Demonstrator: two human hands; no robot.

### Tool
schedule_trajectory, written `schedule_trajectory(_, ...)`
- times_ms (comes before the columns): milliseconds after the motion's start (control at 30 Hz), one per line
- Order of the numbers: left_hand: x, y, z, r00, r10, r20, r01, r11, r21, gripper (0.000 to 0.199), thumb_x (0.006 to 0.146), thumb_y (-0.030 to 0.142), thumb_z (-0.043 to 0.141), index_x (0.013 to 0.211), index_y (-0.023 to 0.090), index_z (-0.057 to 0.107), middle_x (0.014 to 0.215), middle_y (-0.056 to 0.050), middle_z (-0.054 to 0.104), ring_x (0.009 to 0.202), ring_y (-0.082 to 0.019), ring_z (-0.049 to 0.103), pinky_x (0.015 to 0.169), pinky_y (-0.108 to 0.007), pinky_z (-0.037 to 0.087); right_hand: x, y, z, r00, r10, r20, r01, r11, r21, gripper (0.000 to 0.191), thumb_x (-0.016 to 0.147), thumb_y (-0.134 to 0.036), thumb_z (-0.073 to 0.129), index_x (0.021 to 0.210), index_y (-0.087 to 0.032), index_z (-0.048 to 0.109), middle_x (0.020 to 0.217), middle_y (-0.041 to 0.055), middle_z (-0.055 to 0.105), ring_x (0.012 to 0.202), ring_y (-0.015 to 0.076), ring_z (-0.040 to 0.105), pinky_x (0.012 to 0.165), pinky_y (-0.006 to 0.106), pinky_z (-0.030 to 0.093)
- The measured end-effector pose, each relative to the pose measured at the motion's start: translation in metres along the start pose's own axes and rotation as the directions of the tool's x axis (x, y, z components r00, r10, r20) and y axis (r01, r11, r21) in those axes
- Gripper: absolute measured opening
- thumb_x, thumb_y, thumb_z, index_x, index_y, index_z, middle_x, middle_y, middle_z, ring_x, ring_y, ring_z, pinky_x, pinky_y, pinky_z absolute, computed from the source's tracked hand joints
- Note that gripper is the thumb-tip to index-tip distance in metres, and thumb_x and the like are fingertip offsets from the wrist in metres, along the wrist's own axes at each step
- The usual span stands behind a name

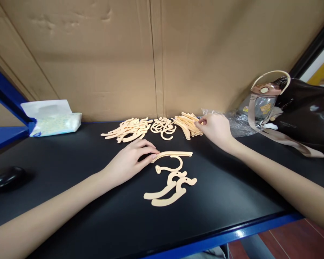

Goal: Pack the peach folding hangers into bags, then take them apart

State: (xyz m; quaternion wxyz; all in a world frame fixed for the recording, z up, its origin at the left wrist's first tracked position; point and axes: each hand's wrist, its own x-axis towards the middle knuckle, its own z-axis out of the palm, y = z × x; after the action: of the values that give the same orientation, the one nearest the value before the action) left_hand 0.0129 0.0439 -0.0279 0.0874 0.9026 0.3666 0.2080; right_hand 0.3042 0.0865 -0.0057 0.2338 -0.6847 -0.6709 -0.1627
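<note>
My left hand (136,158) rests on the black table, its fingertips closed at the left end of a long cream strip (175,154). Just below the strip lies a cream hook (178,165). Nearer the front edge, two curved cream arm pieces (169,199) lie side by side, touching. My right hand (214,129) is at the right side of a pile of long cream strips (187,124), its thumb and index finger pinched together; what is between them is too small to make out. Left of that pile are a heap of hooks (163,126) and a heap of curved arm pieces (132,127).
A tissue pack (55,122) lies at the back left, and a black mouse (5,178) at the left. Clear plastic wrap (239,126), a strapped bottle (264,102) and a dark bag (307,111) stand at the right. Cardboard (110,64) walls the back.
</note>
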Motion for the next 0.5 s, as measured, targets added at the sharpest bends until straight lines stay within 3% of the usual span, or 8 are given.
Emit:
schedule_trajectory(100,0.0,-0.001,0.0,1.0,-0.003,0.001,0.003,1.0,0.006,0.034,0.098,0.042,0.042,0.107,0.024,0.07,0.112,-0.003,0.061,0.107,-0.02,0.056,0.095,-0.036,0.044,0.0,0.003,-0.009,0.996,0.035,-0.079,-0.025,0.993,0.118,0.02,0.077,-0.025,0.054,0.073,-0.018,0.073,0.069,0.0051,0.068,0.063,0.0184,0.056,0.056,0.028,0.029)
schedule_trajectory(233,-0.001,-0.001,0.0,1.0,-0.013,-0.005,0.013,1.0,0.023,0.033,0.098,0.041,0.041,0.11,0.025,0.068,0.115,-0.003,0.06,0.11,-0.021,0.055,0.097,-0.037,0.043,-0.006,0.002,-0.019,0.986,0.013,-0.165,0.033,0.962,0.271,0.017,0.076,-0.026,0.057,0.07,-0.018,0.07,0.066,0.0024,0.064,0.063,0.0156,0.052,0.055,0.027,0.029)
schedule_trajectory(433,-0.002,-0.002,0.0,0.96,-0.173,-0.218,0.17,0.985,-0.035,0.042,0.095,0.041,0.047,0.132,0.023,0.046,0.129,-0.005,0.054,0.115,-0.022,0.054,0.1,-0.039,0.043,-0.021,-0.008,-0.015,0.98,-0.195,-0.025,0.176,0.814,0.554,0.018,0.077,-0.029,0.06,0.076,-0.017,0.073,0.065,-0.0002,0.06,0.059,0.012,0.047,0.058,0.027,0.033)
schedule_trajectory(500,-0.002,-0.003,0.0,0.949,-0.205,-0.241,0.195,0.979,-0.068,0.042,0.095,0.04,0.046,0.133,0.023,0.045,0.131,-0.005,0.054,0.114,-0.022,0.055,0.1,-0.039,0.043,-0.025,-0.012,-0.01,0.966,-0.258,0.027,0.192,0.781,0.594,0.017,0.077,-0.029,0.061,0.076,-0.017,0.073,0.065,-0.0005,0.059,0.06,0.0118,0.048,0.059,0.026,0.034)
